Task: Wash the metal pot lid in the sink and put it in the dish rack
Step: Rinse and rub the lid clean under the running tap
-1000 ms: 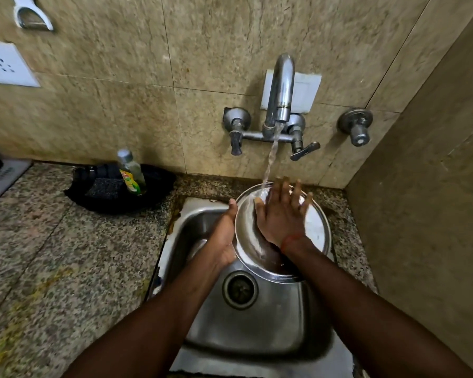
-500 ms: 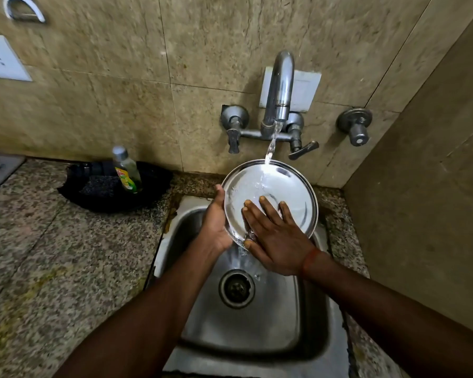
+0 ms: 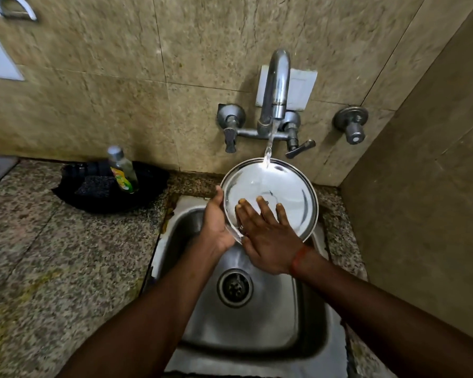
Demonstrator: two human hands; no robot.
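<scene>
Metal pot lid [image 3: 281, 186] tilted above far end of sink [image 3: 260, 317], under tap [image 3: 275, 85] stream. My left hand [image 3: 216, 222] clamps lid's left rim. My right hand [image 3: 268, 236] spread flat, fingers [image 3: 262, 205] pressed on lid's face, gripping nothing. Bottle [image 3: 122, 169] far left on counter.

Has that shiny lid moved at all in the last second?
Yes. The lid has been lifted and tilted up toward the tap, so the water now strikes its top edge; earlier it lay lower over the sink.
</scene>
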